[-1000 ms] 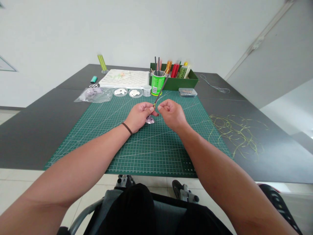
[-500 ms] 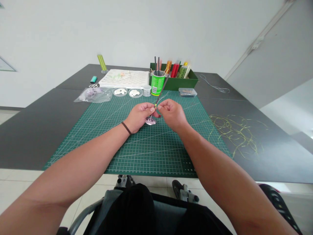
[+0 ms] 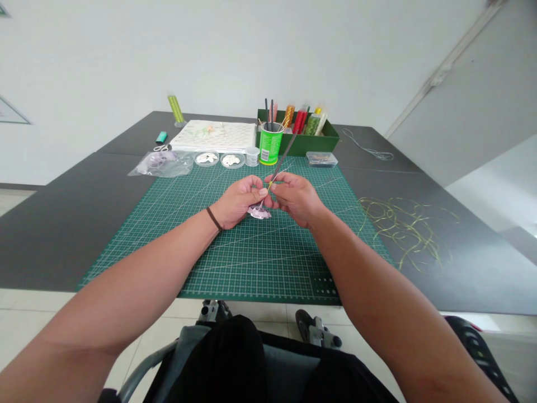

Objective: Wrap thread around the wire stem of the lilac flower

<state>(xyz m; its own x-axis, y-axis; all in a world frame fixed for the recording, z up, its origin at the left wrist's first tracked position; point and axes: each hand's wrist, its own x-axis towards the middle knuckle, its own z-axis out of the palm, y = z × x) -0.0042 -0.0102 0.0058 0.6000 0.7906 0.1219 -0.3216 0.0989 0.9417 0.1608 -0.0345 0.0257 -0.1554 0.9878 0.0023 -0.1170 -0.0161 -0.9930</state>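
dark grey table (image 3: pixel 62 235) runs out on the left, with a clear plastic bag (image 3: pixel 161 164) of lilac material near its far edge, and small scissors (image 3: pixel 161 148) and a teal lighter (image 3: pixel 161 137) just behind the bag. a lime-green tube (image 3: pixel 176 109) stands farther back, beside a white board (image 3: pixel 213 134). two round clear dishes (image 3: pixel 218 159) of white pieces and a small clear pot (image 3: pixel 252 157) sit in a row at the far edge of a green cutting mat (image 3: pixel 251 268). on the mat's middle, the left hand (image 3: pixel 239 201), a dark band around its wrist, curls in a narrow pinch on a thin dark rod (image 3: pixel 282 159), which tilts up and away to the right. a lilac flower piece (image 3: pixel 259 212) hangs at the rod's lower end, just below the hands; whether it touches the mat i cannot tell. the right hand (image 3: pixel 296 198) closes narrowly at the rod from the other side, its fingertips against the left hand's. behind, a green can (image 3: pixel 270 144) of sticks stands before a green box (image 3: pixel 293 146) of bead bottles. farther right lie a clear plastic case (image 3: pixel 321 159), a coil of thin grey wire (image 3: pixel 369 146) and a loose tangle of yellow-green wire (image 3: pixel 403 224).
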